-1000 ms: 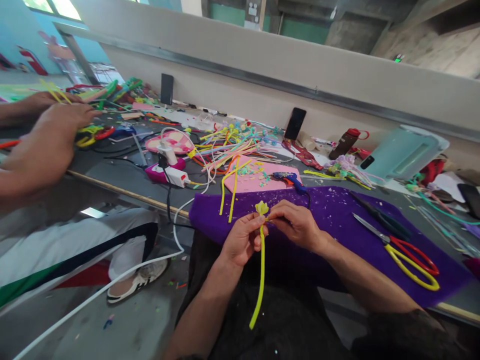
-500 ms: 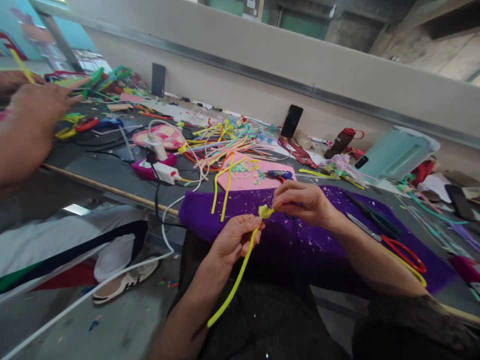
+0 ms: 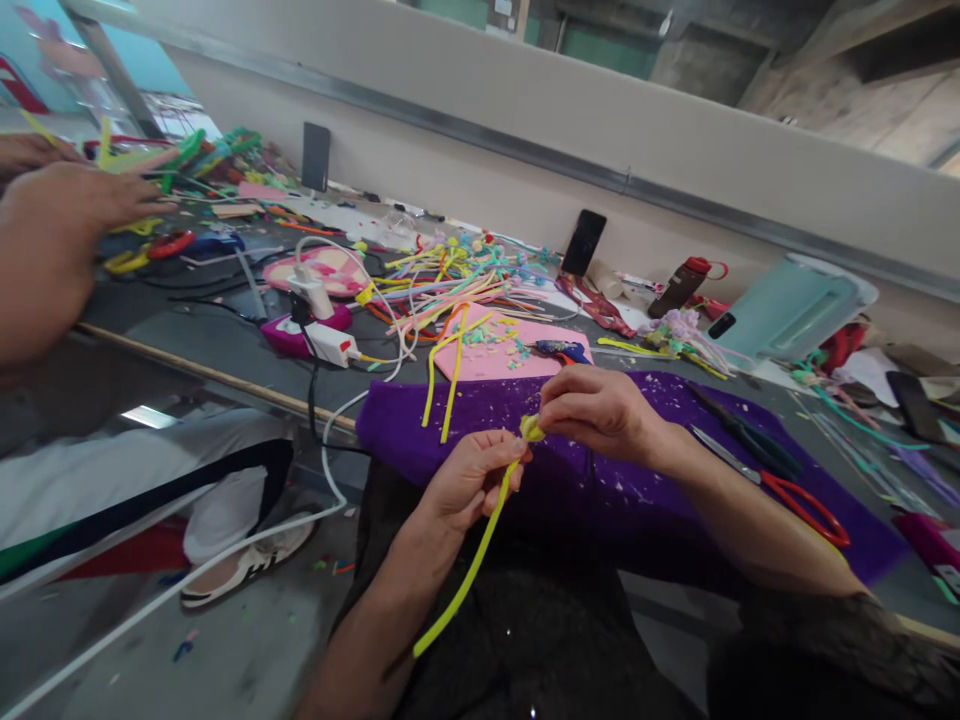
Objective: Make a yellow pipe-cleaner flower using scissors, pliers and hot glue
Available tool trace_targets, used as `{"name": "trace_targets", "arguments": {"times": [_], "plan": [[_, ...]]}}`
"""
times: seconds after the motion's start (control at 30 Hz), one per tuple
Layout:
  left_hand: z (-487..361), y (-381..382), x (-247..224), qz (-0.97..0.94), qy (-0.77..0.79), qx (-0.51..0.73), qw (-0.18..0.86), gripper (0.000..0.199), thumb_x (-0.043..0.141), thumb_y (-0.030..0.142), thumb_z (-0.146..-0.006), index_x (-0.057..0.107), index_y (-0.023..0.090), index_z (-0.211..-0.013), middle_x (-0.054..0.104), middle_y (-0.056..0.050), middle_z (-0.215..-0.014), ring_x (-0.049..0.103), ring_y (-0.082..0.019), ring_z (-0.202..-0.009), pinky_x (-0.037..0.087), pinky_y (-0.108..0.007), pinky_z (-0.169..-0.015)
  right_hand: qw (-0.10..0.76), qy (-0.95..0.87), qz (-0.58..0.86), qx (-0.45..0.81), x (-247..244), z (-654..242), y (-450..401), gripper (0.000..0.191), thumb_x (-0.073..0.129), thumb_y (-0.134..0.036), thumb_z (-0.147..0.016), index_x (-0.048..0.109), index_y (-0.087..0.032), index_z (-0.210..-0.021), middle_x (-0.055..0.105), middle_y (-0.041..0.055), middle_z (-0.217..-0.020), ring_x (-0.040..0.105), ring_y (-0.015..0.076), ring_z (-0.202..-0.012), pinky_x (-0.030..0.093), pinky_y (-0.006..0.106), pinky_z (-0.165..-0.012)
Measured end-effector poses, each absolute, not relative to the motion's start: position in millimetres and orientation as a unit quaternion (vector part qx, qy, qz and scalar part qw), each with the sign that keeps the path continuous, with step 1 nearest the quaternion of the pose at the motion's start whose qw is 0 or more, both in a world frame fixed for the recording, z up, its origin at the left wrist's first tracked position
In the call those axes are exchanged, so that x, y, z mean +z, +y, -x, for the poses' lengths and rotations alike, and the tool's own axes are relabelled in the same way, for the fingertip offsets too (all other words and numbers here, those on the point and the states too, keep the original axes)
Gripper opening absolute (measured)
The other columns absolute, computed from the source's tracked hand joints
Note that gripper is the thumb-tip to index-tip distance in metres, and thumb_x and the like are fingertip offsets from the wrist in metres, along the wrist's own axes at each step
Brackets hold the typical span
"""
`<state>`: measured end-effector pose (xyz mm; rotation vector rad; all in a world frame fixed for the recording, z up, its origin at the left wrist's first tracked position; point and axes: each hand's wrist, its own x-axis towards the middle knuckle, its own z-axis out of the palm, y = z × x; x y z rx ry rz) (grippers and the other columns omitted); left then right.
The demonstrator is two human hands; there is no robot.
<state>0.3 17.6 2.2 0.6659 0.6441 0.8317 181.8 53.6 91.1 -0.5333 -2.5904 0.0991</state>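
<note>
Yellow stem [image 3: 475,570] swung leftward at lower end since one second ago.
Stem is pinched by left hand [image 3: 465,482] below its folded head [image 3: 532,429]; head is gripped by right hand [image 3: 604,408], before purple cloth [image 3: 397,420]; scissors [image 3: 727,455] are laid farther right.

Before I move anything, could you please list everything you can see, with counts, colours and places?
Table: one, dark grey, across the view
Yellow stem: one, yellow, centre front
Stem pile: uncountable, mixed colours, mid-table
Cloth: one, purple, table's near edge
Scissors: one pair, red handle visible, on cloth's right
Pink sheet: one, pink, beyond cloth
Glue gun: one, blue, on pink sheet's right
Upright phones: two, dark, against partition
Bottle: one, brown with red cap, back right
Bin: one, teal, right of bottle
Power strip: one, magenta, left of pink sheet
Co-worker's hands: two, far left
Left hand: one, bare, pinching yellow stem
Right hand: one, bare, at stem's bunched top
</note>
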Motion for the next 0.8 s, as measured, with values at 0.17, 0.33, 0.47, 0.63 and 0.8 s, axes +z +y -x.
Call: {"name": "trace_targets", "arguments": {"times": [0.17, 0.33, 0.47, 0.63, 0.8], "plan": [[-1.2, 16.8, 1.2, -0.304, 0.302, 0.387, 0.817, 0.015, 0.061, 0.024, -0.072, 0.057, 0.011, -0.069, 0.054, 0.002, -0.044, 0.036, -0.001, -0.025, 0.020, -0.011, -0.024, 0.235, -0.950, 0.206, 0.000, 89.6, -183.0, 50.2, 0.014, 0.052, -0.024, -0.086, 0.064, -0.019, -0.084, 0.062, 0.0055, -0.086, 0.057, 0.0136, -0.078, 0.045, 0.027, -0.068], [-1.4, 16.1, 0.7, -0.306, 0.305, 0.382, 0.817, 0.015, 0.061, 0.024, -0.073, 0.057, 0.011, -0.069, 0.054, 0.002, -0.044, 0.036, -0.001, -0.025, 0.019, -0.010, -0.025, 0.208, -0.955, 0.211, -0.034, 90.9, -182.4, 47.9, 0.014, 0.050, -0.021, -0.086, 0.064, -0.018, -0.085, 0.062, 0.0049, -0.087, 0.056, 0.0136, -0.077, 0.043, 0.027, -0.069], [-1.2, 15.9, 3.1, -0.319, 0.314, 0.383, 0.808, 0.015, 0.062, 0.024, -0.072, 0.056, 0.011, -0.067, 0.054, 0.002, -0.044, 0.037, -0.001, -0.025, 0.020, -0.010, -0.025, 0.194, -0.957, 0.212, -0.042, 93.2, -180.7, 46.9, 0.014, 0.050, -0.019, -0.086, 0.063, -0.017, -0.085, 0.062, 0.0054, -0.087, 0.055, 0.0135, -0.077, 0.042, 0.026, -0.067], [-1.2, 16.5, 2.7, -0.325, 0.307, 0.384, 0.808, 0.015, 0.063, 0.024, -0.071, 0.057, 0.011, -0.067, 0.054, 0.002, -0.043, 0.036, -0.001, -0.026, 0.019, -0.011, -0.025, 0.177, -0.960, 0.216, -0.037, 93.0, -179.9, 47.6, 0.015, 0.048, -0.018, -0.086, 0.063, -0.017, -0.084, 0.062, 0.0063, -0.089, 0.056, 0.0138, -0.077, 0.042, 0.026, -0.066], [-1.0, 17.8, -0.2, -0.322, 0.298, 0.380, 0.815, 0.017, 0.063, 0.026, -0.071, 0.057, 0.011, -0.067, 0.053, 0.003, -0.043, 0.035, -0.001, -0.026, 0.019, -0.012, -0.026, 0.170, -0.961, 0.218, -0.026, 92.7, -178.9, 48.1, 0.017, 0.048, -0.018, -0.086, 0.064, -0.017, -0.084, 0.063, 0.0062, -0.089, 0.056, 0.0138, -0.078, 0.043, 0.026, -0.067]]}}
